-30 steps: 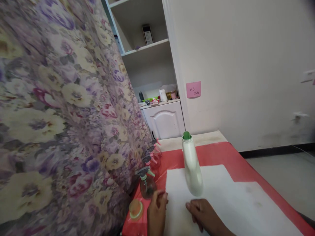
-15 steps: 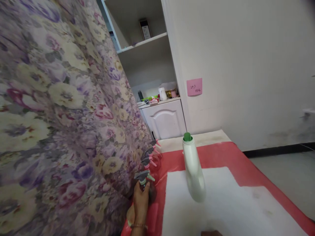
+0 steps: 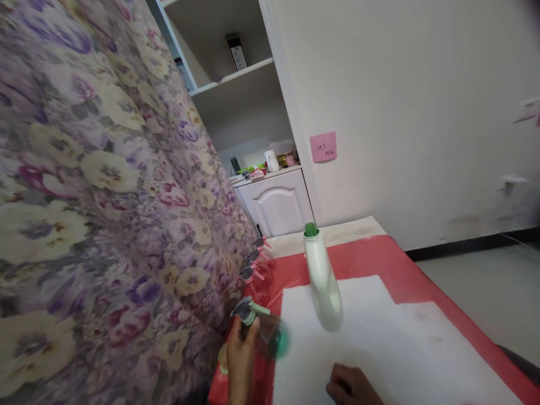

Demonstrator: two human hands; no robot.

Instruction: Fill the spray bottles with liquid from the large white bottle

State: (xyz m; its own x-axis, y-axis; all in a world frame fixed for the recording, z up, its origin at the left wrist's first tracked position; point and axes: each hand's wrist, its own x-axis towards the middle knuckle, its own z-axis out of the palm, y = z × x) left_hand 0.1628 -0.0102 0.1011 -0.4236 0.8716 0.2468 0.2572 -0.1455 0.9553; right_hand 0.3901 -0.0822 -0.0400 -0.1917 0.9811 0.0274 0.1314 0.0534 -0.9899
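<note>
My left hand [image 3: 242,351] grips a spray bottle [image 3: 272,336] by its neck, just under the grey and green trigger head. The bottle is clear and tilted, its base pointing right over the edge of the white sheet [image 3: 379,337]; its teal-green bottom is blurred. At the lower edge, my right hand [image 3: 352,385] is curled above the sheet, and whatever its fingers may hold is hidden. Between and beyond the hands stands a pale green jug [image 3: 324,284], uncapped, with a green spout in its mouth.
Several spray bottles with pink triggers [image 3: 254,273] line the table's left side by the floral curtain [image 3: 126,225]. A red cloth [image 3: 367,253] covers most of the table. Behind it are a white cabinet [image 3: 278,205] and a wall with a pink note [image 3: 323,147].
My left hand has lifted the spray bottle and tipped it, swinging its base to the right. My right hand has come further into view from the bottom.
</note>
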